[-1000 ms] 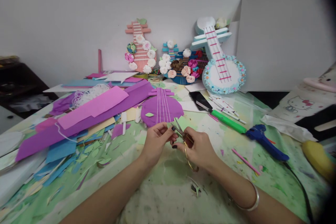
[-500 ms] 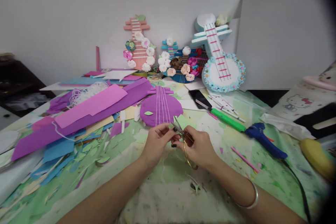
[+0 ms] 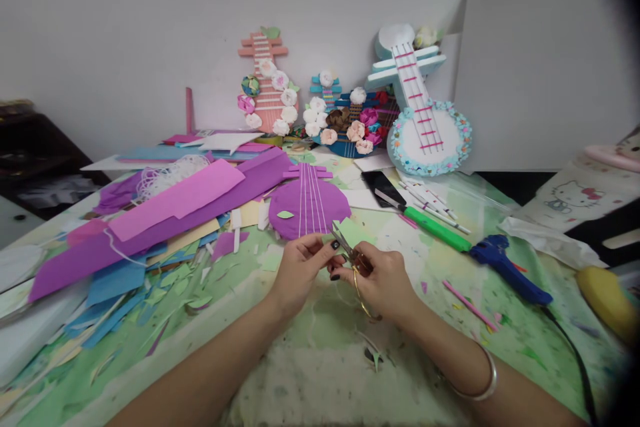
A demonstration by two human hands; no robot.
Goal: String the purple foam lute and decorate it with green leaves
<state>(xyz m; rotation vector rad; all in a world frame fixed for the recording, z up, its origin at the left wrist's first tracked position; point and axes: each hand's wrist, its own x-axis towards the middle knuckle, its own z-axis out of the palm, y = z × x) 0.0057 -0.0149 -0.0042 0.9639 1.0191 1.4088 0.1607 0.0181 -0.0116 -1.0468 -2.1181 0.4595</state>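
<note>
My right hand (image 3: 383,283) grips small gold-handled scissors (image 3: 353,259), blades pointing up and to the left. My left hand (image 3: 299,268) pinches a small light-green paper piece (image 3: 350,233) that sits between the blades. Both hands hover just above the green table cover (image 3: 320,333), right in front of a purple paper guitar (image 3: 307,203) with white strings and a small green leaf on it.
Purple, pink and blue paper sheets (image 3: 165,213) and scraps are piled at the left. A green craft knife (image 3: 430,227), a blue glue gun (image 3: 505,267) with its cord and a black phone (image 3: 383,183) lie at the right. Finished flowered guitars (image 3: 270,83) lean on the back wall.
The hands have stayed almost in place; the scissors and the green piece shifted only slightly. The view rose a little.
</note>
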